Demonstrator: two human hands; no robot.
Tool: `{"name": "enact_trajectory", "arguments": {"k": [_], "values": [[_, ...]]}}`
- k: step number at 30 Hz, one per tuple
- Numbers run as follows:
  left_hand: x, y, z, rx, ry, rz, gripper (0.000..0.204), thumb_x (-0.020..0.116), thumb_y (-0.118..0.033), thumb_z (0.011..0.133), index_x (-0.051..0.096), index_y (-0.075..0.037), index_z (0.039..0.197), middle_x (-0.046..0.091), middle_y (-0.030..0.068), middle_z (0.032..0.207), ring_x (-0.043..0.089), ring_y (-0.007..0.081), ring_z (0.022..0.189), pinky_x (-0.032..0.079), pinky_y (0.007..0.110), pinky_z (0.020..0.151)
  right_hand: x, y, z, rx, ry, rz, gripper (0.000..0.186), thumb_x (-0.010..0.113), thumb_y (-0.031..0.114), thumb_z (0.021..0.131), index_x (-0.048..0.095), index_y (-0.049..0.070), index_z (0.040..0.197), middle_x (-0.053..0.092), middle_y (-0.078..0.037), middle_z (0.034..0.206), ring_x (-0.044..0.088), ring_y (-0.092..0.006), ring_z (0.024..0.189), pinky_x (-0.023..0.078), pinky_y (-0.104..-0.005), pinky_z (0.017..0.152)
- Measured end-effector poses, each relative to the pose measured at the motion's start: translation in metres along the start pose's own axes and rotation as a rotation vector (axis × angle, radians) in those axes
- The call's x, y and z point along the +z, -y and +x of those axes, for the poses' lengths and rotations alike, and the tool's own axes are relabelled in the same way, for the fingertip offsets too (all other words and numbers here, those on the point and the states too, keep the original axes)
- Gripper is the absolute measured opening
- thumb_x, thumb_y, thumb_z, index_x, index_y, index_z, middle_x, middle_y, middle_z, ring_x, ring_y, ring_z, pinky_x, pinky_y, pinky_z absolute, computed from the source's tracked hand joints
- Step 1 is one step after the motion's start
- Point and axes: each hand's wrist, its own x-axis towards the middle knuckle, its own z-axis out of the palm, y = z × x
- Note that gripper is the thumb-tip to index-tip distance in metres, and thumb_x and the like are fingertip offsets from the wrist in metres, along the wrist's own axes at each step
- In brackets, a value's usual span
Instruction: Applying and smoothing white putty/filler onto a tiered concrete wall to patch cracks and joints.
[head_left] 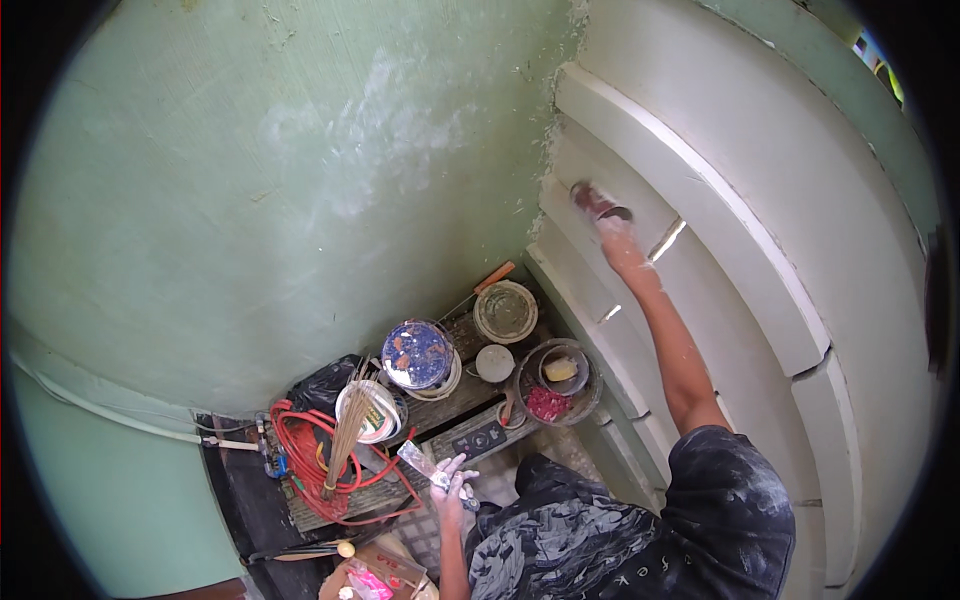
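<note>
The right hand (622, 250), above and right of the centre of the frame, is against a pale panel (572, 148) of the wall. Above it, a thick curved ledge (690, 160) goes from the upper middle toward the right of the frame; on the left, the rough edge of the green wall (250, 200) stands near. The panel continues toward the lower right, so there is room along it between the ledges. The left hand (452, 485), at the lower middle, has less room: the bench (430, 412) edge, the red hose (290, 440) and the stick broom (347, 440) are near, and the shirt (540, 535) is just beside it.

The right hand grasps a red-brown curled sheet (598, 202), like sandpaper, somewhat blurred. Its long axis lies aslant, from upper left to lower right, and its far end points to the upper left. The left hand holds a scraper (415, 460) with loosely spread fingers; the flat blade also points to the upper left, away from the body.

Printing is visible on the label of the white tub (378, 420), below the blue lid (417, 352), and on the carton (400, 568). Pale letters cross the shirt.
</note>
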Motion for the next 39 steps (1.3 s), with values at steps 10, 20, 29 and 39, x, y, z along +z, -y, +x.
{"name": "enact_trajectory", "arguments": {"k": [10, 20, 29, 39], "values": [[-0.019, 0.001, -0.01, -0.002, -0.007, -0.044, 0.044, 0.053, -0.002, 0.087, 0.032, 0.001, 0.127, 0.056, 0.0179, 0.119, 0.064, 0.0224, 0.08, 0.047, 0.023, 0.05, -0.013, -0.005, -0.064, 0.228, 0.297, -0.011, 0.011, 0.052, 0.006, 0.076, 0.06, 0.01, 0.083, 0.06, -0.013, 0.08, 0.059, -0.0313, 0.08, 0.046, -0.0461, 0.07], [-0.026, 0.0, -0.003, -0.033, -0.063, -0.032, 0.044, 0.05, -0.001, 0.088, 0.031, 0.001, 0.128, 0.056, 0.0156, 0.12, 0.064, 0.0209, 0.082, 0.045, 0.021, 0.05, -0.038, -0.015, -0.067, 0.079, 0.212, -0.172, 0.007, 0.054, 0.006, 0.074, 0.061, 0.008, 0.073, 0.06, -0.012, 0.069, 0.06, -0.0299, 0.065, 0.047, -0.0438, 0.061], [-0.036, -0.005, 0.001, -0.041, -0.048, 0.02, 0.047, 0.051, 0.0, 0.087, 0.032, -0.002, 0.129, 0.055, 0.0131, 0.124, 0.063, 0.0189, 0.081, 0.044, 0.021, 0.052, -0.071, 0.005, -0.024, 0.117, 0.124, -0.005, 0.005, 0.053, 0.005, 0.073, 0.058, 0.007, 0.073, 0.059, -0.012, 0.072, 0.058, -0.0303, 0.072, 0.044, -0.0427, 0.066], [-0.008, -0.013, -0.005, -0.085, -0.053, -0.087, 0.046, 0.051, -0.001, 0.088, 0.032, -0.002, 0.129, 0.054, 0.0151, 0.124, 0.063, 0.0205, 0.085, 0.046, 0.022, 0.053, -0.015, 0.018, -0.027, 0.093, -0.043, 0.02, 0.011, 0.052, 0.005, 0.076, 0.062, 0.009, 0.073, 0.059, -0.01, 0.068, 0.06, -0.0313, 0.066, 0.047, -0.0444, 0.063]]}}
